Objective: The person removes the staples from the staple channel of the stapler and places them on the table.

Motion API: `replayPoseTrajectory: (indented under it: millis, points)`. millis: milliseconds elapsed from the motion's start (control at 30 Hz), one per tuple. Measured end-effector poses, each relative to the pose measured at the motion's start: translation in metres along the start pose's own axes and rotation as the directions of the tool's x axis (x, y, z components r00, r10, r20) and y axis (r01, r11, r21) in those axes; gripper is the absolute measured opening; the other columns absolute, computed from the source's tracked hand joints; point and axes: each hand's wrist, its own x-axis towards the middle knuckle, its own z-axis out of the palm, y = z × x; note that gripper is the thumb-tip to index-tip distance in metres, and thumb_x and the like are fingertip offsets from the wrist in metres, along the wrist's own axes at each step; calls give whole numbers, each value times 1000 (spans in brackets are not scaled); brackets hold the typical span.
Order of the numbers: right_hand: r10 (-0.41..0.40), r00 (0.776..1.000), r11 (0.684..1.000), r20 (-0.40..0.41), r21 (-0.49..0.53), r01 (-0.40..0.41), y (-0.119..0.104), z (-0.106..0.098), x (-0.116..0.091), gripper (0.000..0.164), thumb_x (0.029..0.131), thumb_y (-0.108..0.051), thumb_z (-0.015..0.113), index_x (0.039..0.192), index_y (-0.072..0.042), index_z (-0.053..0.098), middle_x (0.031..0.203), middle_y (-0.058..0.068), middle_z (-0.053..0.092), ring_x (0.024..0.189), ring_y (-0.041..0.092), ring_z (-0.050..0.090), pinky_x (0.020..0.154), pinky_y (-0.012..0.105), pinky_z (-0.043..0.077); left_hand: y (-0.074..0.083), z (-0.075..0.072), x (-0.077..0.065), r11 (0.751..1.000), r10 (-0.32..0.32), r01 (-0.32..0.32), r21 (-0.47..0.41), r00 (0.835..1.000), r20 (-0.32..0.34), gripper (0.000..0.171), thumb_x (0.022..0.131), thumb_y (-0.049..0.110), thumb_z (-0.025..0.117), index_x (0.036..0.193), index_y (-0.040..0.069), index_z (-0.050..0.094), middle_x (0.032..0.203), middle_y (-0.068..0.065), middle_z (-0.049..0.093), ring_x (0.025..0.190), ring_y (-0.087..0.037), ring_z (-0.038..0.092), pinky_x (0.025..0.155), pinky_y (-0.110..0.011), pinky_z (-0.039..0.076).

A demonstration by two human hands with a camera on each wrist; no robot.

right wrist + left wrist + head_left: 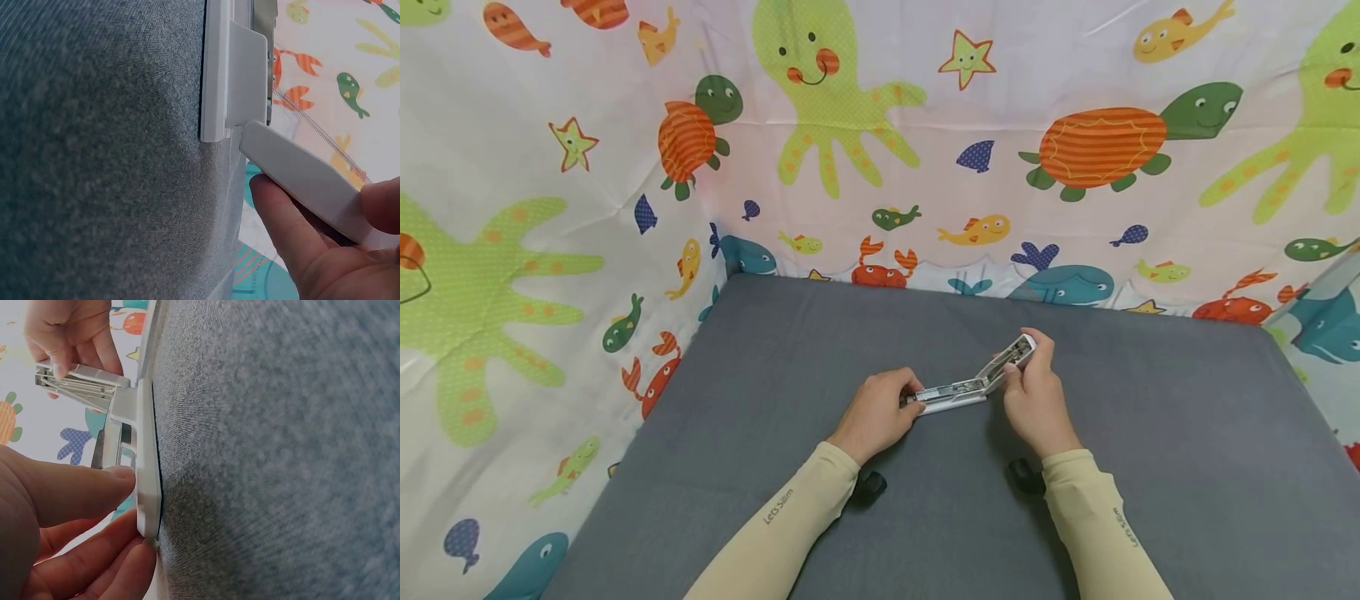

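Observation:
A white stapler [951,405] lies folded open on the grey cloth, its metal insides bared. My left hand [876,414] pinches the left end of its base; the left wrist view shows the thumb on the near side of the base [147,469] and fingers around its end. The raised top cover [1009,357] slants up to the right. My right hand [1039,402] grips this cover near its far end, thumb on one side and fingers on the other. A thin coil spring [322,134] stretches from the base to the cover in the right wrist view.
Grey cloth [760,350] covers the table. A curtain [880,158] printed with sea animals stands along its back and left side. Black wrist devices [871,487] sit under both sleeves, near the cloth.

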Motion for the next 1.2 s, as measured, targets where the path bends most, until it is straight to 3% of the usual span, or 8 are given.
replayPoseTrajectory:
  millis: [200,433,700,1000,1200]
  points:
    - [75,997,997,9,5,-75,-2,-4,0,56,114,-10,44,166,-12,22,124,26,70,100,37,75,87,47,53,0,1,0,1000,2,-2,-4,1000,-2,11,99,17,79,110,17,77,100,6,75,81,-10,61,74,-27,52]
    - [109,994,993,13,33,-109,1,-4,-1,55,115,-10,43,166,-9,22,131,29,67,107,41,76,92,51,59,-1,4,-1,1000,7,-7,4,1000,2,12,100,17,79,111,16,77,102,5,76,82,-11,61,76,-28,53]
    - [152,988,988,14,38,-152,0,-8,1,56,114,-10,46,165,-6,24,131,28,66,110,40,76,94,48,58,0,2,0,1000,0,0,0,1000,1,11,100,17,79,111,16,77,100,6,75,81,-11,61,75,-27,53]
    - [209,977,977,-29,-30,-210,8,-10,3,59,112,-16,51,165,-3,28,140,31,62,122,45,61,105,61,46,0,1,0,1000,-3,3,6,1000,2,11,100,17,79,110,17,77,101,6,76,83,-11,61,76,-28,53]
    - [237,971,970,-23,-45,-238,13,-13,5,62,111,-17,53,164,3,28,157,34,49,145,48,50,120,63,37,1,1,0,1000,0,0,1,1000,2,11,99,16,79,109,16,77,99,6,75,82,-11,61,75,-28,52]
